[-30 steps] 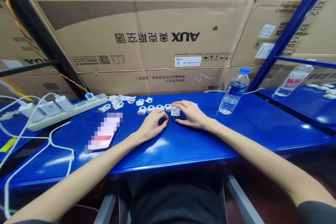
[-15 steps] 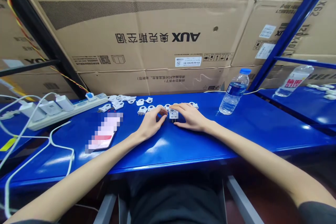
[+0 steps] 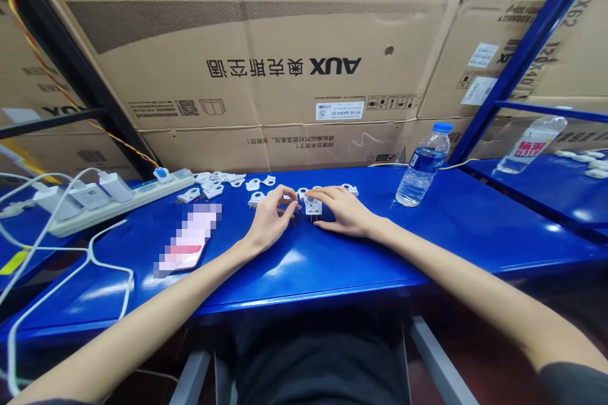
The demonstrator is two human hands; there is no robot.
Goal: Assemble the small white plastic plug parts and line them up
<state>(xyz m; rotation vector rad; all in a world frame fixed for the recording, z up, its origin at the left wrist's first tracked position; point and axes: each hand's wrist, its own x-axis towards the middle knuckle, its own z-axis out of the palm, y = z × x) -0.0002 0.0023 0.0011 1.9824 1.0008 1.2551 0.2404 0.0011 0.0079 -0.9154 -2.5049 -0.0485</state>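
In the head view, a small white two-pin plug (image 3: 313,207) stands with its metal prongs pointing down towards me. My right hand (image 3: 346,212) grips it, fingers over the top and thumb low beside the prongs. Just left of it is my left hand (image 3: 272,220), its thumb and fingers curled together in a pinch. What the pinch holds is too small to make out; some reddish specks show by the thumb. Behind the hands sits a row of similar white plugs (image 3: 256,198), partly covered by the fingers.
More white plug pieces (image 3: 212,190) lie at the back left. A phone-like, blurred-out object (image 3: 190,240) rests left of my hands. Further left is a power strip (image 3: 142,193) with chargers and loose white cables (image 3: 130,278). A water bottle (image 3: 422,168) stands right; cardboard boxes (image 3: 285,25) form the back.
My left hand has shifted slightly and its thumb and fingers have drawn closer together. Reddish specks now show by its thumb. My right hand keeps its hold on the plug.
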